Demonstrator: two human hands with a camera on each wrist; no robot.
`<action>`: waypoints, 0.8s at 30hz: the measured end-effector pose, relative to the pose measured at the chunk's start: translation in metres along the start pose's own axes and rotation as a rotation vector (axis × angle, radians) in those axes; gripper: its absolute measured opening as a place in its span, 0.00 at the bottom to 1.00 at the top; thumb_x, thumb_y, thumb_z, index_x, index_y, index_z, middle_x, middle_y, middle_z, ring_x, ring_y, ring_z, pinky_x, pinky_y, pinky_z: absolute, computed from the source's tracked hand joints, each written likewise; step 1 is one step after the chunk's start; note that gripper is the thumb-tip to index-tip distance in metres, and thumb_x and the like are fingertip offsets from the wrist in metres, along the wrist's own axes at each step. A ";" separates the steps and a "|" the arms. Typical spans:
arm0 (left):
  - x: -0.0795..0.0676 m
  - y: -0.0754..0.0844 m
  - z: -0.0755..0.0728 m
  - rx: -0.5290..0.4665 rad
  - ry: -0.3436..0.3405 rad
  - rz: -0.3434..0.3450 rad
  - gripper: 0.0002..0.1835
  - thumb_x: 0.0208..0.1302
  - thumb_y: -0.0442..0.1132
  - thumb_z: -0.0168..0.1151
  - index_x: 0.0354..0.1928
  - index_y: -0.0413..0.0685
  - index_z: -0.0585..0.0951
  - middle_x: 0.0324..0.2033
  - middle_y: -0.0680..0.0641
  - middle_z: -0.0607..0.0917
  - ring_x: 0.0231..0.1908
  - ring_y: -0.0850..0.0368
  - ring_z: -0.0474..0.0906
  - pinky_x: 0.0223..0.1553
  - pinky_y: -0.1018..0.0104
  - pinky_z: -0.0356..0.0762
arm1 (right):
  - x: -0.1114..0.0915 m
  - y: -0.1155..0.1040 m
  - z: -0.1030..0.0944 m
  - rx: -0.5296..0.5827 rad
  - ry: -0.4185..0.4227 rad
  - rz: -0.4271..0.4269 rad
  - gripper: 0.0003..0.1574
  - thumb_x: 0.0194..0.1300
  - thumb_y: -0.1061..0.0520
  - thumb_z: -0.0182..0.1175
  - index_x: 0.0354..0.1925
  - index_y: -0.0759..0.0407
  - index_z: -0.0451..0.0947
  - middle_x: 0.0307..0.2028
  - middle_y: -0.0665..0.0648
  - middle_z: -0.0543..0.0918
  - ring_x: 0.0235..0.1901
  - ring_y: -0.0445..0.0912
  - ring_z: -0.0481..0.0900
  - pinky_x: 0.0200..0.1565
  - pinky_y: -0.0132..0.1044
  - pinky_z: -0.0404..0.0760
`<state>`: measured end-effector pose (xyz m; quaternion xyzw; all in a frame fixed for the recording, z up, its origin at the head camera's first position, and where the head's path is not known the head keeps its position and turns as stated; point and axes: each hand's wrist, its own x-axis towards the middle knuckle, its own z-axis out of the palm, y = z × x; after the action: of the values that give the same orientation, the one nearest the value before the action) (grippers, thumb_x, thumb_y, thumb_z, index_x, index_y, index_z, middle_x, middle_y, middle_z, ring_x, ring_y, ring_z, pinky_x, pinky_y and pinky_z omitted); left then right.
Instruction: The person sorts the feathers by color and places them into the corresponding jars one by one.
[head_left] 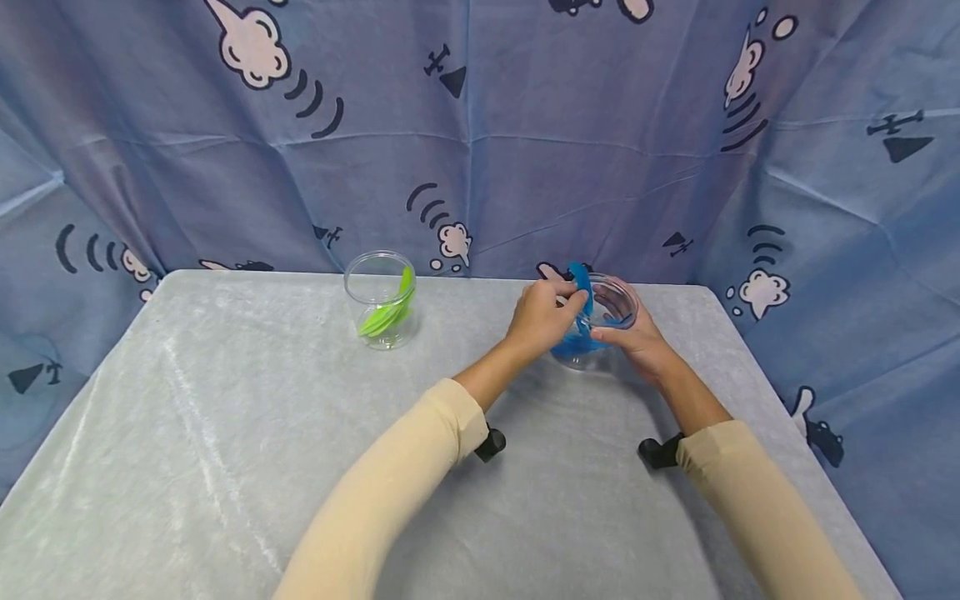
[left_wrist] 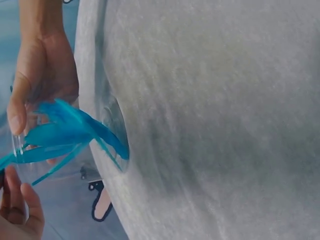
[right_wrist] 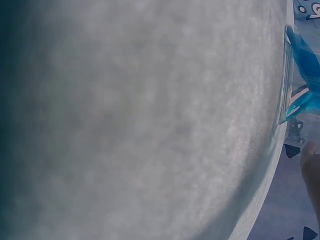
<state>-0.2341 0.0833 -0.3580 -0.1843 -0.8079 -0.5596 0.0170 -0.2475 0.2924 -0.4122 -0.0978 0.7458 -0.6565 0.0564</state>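
Observation:
Near the table's back edge, my right hand [head_left: 636, 337] grips the side of a clear plastic cup [head_left: 577, 363] with the thumb near its rim. Several blue feathers [left_wrist: 65, 132] lie inside that cup. Over its mouth, my left hand [head_left: 543, 315] pinches one blue feather [head_left: 581, 279], which sticks up above the rim. In the left wrist view, the cup's base meets the table, and part of the left hand shows low at the left. Only a piece of the right hand [right_wrist: 312, 172] shows in the right wrist view.
Another clear cup [head_left: 380, 253] stands to the left at the back edge, with several green feathers [head_left: 390, 312] leaning inside. A grey cloth covers the table [head_left: 225, 433]. Behind it hangs a blue patterned curtain [head_left: 525, 183]. Black wrist cameras [head_left: 491, 445] sit beneath the forearms.

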 end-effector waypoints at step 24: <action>0.005 -0.005 0.001 0.055 -0.008 0.041 0.13 0.71 0.34 0.61 0.53 0.41 0.86 0.45 0.46 0.88 0.31 0.61 0.79 0.29 0.76 0.73 | 0.000 -0.001 0.001 -0.003 0.018 0.002 0.55 0.62 0.72 0.62 0.78 0.53 0.45 0.74 0.65 0.55 0.75 0.57 0.48 0.73 0.58 0.40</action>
<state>-0.2404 0.0841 -0.3613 -0.2025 -0.8190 -0.5361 0.0303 -0.2474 0.2912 -0.4109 -0.0912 0.7474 -0.6561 0.0499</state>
